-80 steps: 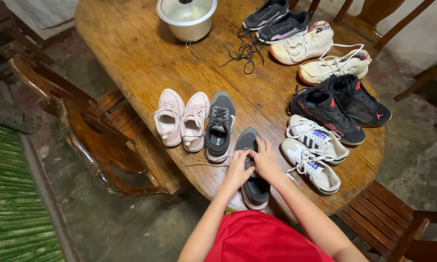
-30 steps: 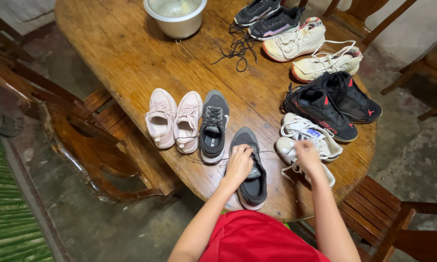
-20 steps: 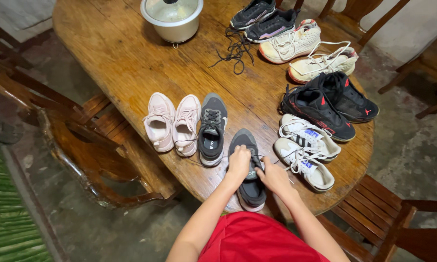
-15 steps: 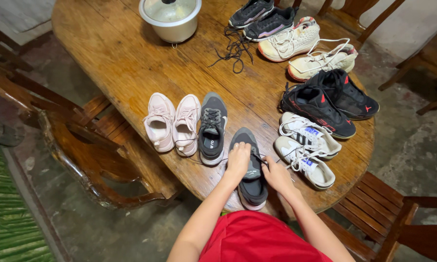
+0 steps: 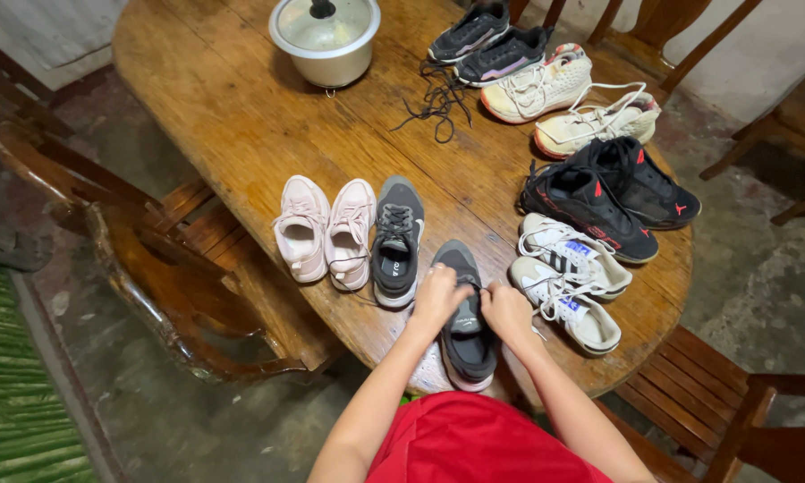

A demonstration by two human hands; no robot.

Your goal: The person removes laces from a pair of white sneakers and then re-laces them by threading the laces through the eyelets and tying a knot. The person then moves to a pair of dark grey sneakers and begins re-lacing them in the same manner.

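— What's different from a second ago?

— The right hand has come back from the white striped sneakers — it now meets the left hand over the grey shoe at the near edge of the wooden table.

— Gripping?

— Both are curled on the thin black lace at the shoe's tongue; the lacing seems to be resuming, its grey mate just beside.

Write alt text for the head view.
Both hands, left and right, work the laces of a grey shoe at the edge of a round wooden table. Other shoe pairs and a lidded pot sit on it.
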